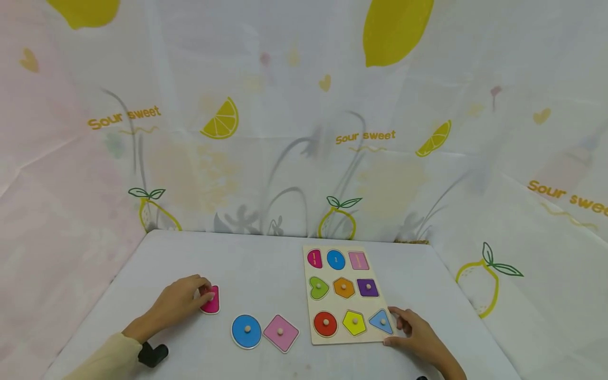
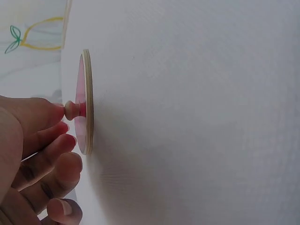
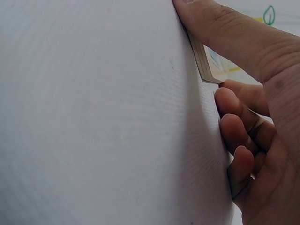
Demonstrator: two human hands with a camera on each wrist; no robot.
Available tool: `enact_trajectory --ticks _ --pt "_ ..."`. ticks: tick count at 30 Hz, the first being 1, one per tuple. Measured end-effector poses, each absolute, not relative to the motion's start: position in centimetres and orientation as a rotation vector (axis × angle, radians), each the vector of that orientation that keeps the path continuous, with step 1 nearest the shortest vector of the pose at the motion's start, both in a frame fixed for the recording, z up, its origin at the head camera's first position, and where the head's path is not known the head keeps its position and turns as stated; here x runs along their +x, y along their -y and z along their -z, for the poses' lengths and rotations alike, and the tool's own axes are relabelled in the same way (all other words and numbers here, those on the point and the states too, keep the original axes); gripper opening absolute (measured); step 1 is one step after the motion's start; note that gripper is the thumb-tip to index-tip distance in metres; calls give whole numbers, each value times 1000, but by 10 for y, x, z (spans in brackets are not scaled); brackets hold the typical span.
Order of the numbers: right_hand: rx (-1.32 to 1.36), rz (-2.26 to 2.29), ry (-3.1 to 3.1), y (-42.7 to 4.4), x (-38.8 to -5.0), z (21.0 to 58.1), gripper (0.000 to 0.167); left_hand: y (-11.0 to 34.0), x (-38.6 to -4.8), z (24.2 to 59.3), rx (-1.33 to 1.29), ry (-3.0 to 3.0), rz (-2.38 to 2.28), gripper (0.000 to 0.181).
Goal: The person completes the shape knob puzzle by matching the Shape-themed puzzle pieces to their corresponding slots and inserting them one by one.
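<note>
My left hand [image 1: 178,302] is at a pink half-circle puzzle piece [image 1: 214,301] on the left of the table. The left wrist view shows thumb and fingertips at its small wooden knob [image 2: 71,110]; the fingers partly cover the piece in the head view. To its right lie a blue circle piece [image 1: 246,338] and a pink square piece [image 1: 285,340], each with a knob. My right hand [image 1: 418,338] holds the near right corner of a wooden puzzle board [image 1: 328,306], thumb on the near edge and forefinger along the side.
Knobbed pieces fill the board's middle and near rows, among them a red circle [image 1: 320,330] and a blue triangle [image 1: 378,316]. Its far row shows printed recesses without knobs. A white table [image 1: 256,269] meets a lemon-patterned cloth [image 1: 280,174] behind and at both sides.
</note>
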State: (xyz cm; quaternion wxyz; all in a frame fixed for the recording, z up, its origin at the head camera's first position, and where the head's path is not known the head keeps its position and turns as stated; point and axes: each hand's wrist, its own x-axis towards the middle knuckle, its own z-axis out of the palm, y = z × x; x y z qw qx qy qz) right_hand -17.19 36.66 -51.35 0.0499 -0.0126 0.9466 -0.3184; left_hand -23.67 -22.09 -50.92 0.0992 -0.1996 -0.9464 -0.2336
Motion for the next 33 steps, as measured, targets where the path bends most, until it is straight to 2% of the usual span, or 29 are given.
enact_trajectory --ticks 15,33 --pt "-6 963 -2893 -367 -173 516 87 226 -237 509 -652 2825 762 14" --pt "17 957 -2892 -366 -174 516 86 219 -237 507 -586 2853 696 14"
